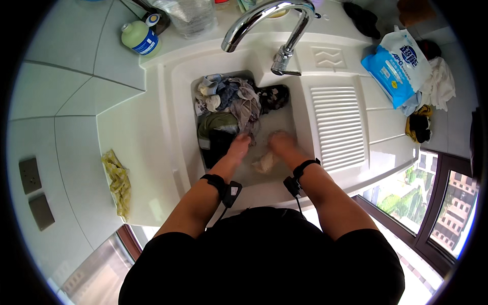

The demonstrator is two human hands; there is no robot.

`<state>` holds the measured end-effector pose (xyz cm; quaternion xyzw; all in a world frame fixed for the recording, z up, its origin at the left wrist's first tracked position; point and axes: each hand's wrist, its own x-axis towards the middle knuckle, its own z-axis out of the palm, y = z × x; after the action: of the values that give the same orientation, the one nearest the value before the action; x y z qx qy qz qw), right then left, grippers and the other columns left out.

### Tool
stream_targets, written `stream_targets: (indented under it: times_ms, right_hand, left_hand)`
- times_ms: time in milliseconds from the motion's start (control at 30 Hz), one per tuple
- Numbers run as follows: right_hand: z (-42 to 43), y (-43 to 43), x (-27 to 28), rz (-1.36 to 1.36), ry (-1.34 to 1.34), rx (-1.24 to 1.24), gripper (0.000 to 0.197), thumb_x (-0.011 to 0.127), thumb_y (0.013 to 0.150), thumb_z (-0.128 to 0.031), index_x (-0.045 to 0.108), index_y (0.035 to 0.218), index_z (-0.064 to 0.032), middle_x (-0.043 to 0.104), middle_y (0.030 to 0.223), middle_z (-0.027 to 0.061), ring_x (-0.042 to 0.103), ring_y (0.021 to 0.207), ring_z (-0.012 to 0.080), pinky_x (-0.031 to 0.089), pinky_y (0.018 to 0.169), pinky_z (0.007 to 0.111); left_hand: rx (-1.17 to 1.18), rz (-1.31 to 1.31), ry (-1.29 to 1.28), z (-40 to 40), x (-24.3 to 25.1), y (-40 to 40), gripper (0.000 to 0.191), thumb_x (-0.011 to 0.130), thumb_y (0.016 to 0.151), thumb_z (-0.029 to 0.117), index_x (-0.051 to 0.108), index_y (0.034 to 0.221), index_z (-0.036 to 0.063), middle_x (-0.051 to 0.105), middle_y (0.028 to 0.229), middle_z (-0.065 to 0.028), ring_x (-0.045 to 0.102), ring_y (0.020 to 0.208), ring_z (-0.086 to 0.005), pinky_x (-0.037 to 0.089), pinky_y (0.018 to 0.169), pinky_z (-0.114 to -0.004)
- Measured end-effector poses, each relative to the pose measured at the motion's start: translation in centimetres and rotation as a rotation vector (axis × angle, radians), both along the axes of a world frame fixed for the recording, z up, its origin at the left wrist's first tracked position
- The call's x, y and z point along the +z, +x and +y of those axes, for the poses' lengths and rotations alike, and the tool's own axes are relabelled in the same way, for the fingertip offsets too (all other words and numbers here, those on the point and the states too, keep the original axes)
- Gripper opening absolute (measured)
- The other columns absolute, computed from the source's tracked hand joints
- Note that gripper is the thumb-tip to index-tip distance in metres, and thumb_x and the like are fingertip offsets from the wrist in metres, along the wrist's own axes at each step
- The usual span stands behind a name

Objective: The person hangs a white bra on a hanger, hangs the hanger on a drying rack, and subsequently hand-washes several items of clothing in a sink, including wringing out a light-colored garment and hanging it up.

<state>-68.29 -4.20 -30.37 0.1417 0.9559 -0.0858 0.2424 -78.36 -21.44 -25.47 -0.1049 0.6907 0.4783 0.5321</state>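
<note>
Both hands are low in a white laundry sink (179,126) that holds cloudy water. My left hand (241,146) is at the edge of a heap of wet clothes (232,95), beside a greyish garment; whether its fingers grip any cloth cannot be told. My right hand (281,141) is blurred and partly under the water, so its fingers are hidden. A pale beige cloth (265,163) lies in the water just below and left of it. Olive green fabric (218,125) and black fabric (217,145) lie left of my left hand, and a dark patterned cloth (274,97) sits at the back right corner.
A chrome faucet (267,11) arches over the sink's back. On the right is a ribbed washboard (338,127), with a blue and white detergent bag (398,66) and clothes beyond. A pale green bottle (140,38) stands back left; a yellow patterned cloth (117,183) lies at the left edge.
</note>
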Motion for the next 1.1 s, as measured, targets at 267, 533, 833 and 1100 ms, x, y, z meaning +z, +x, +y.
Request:
stream_targets:
  times_ms: [267, 533, 833, 1100]
  right_hand:
    - [3.1, -7.4, 17.2, 0.404, -0.739, -0.563, 0.021, 0.064, 0.087, -0.026, 0.067, 0.093, -0.0061, 0.066, 0.090, 0.0097, 0.064, 0.083, 0.0221, 0.050, 0.071, 0.034]
    - [2.0, 2.5, 20.6, 0.510, -0.642, 0.017, 0.017, 0.064, 0.087, -0.023, 0.067, 0.091, -0.0064, 0.066, 0.082, 0.0109, 0.064, 0.085, 0.0294, 0.050, 0.075, 0.038]
    - [2.4, -2.9, 8.5, -0.189, -0.220, -0.230, 0.056, 0.058, 0.084, -0.053, 0.066, 0.107, -0.0018, 0.067, 0.101, 0.0196, 0.064, 0.096, 0.0345, 0.051, 0.084, 0.046]
    - [-1.0, -1.9, 0.5, -0.200, -0.261, 0.005, 0.066, 0.070, 0.077, -0.052, 0.059, 0.122, -0.0061, 0.062, 0.117, 0.0190, 0.060, 0.108, 0.0365, 0.050, 0.089, 0.044]
  left_hand:
    - [0.231, -0.034, 0.108, -0.3, 0.6, 0.5, 0.029, 0.055, 0.094, 0.027, 0.058, 0.119, 0.0104, 0.055, 0.096, 0.0004, 0.050, 0.082, -0.0111, 0.045, 0.072, -0.028]
    - [0.334, -0.105, 0.133, -1.9, 1.5, 0.4, 0.026, 0.054, 0.095, 0.025, 0.060, 0.116, 0.0114, 0.055, 0.095, 0.0037, 0.050, 0.081, -0.0081, 0.045, 0.075, -0.025]
    - [0.307, -0.144, 0.239, -2.3, 0.3, 1.3, 0.025, 0.054, 0.095, 0.024, 0.060, 0.115, 0.0098, 0.057, 0.095, 0.0035, 0.050, 0.080, -0.0079, 0.044, 0.073, -0.024]
    - [0.198, -0.090, 0.127, -2.8, 1.1, 1.5, 0.027, 0.056, 0.094, 0.028, 0.060, 0.113, 0.0095, 0.057, 0.098, 0.0026, 0.050, 0.084, -0.0092, 0.043, 0.076, -0.028]
